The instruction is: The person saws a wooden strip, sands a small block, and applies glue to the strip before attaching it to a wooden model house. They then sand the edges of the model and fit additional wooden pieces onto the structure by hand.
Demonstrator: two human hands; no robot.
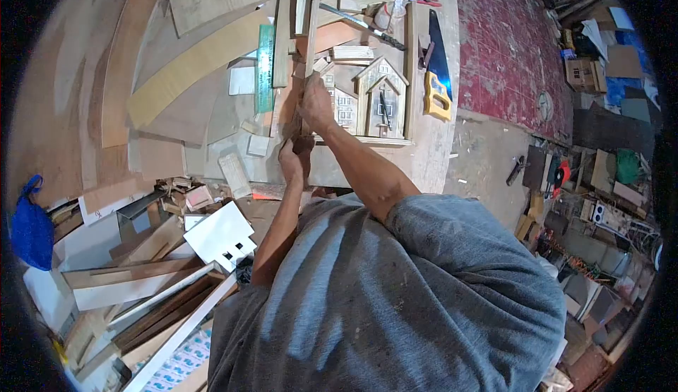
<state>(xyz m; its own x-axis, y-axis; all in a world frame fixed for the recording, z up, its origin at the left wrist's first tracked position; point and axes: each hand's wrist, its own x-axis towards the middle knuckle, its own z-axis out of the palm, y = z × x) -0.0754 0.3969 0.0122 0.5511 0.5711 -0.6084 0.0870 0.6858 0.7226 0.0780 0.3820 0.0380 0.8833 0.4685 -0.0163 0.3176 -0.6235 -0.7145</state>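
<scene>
My right hand (318, 106) is closed around a long, narrow wooden strip (311, 32) that runs away from me across the workbench (432, 148). Closer to my body, my left hand (292, 160) has its fingers curled at the near end of the same wood, beside a darker brown part. The fingertips of both hands are partly hidden. Just right of my right hand lies a small wooden house model (382, 101) with a peaked roof and printed windows. A green ruler (265, 69) lies to the left of the strip.
A handsaw (438, 88) with a yellow handle lies on the bench's right side. Wood offcuts (353, 53) and a hacksaw blade-like bar (364, 26) lie beyond the house. At lower left, scrap boards (134, 279) are piled; a blue bag (32, 229) hangs there.
</scene>
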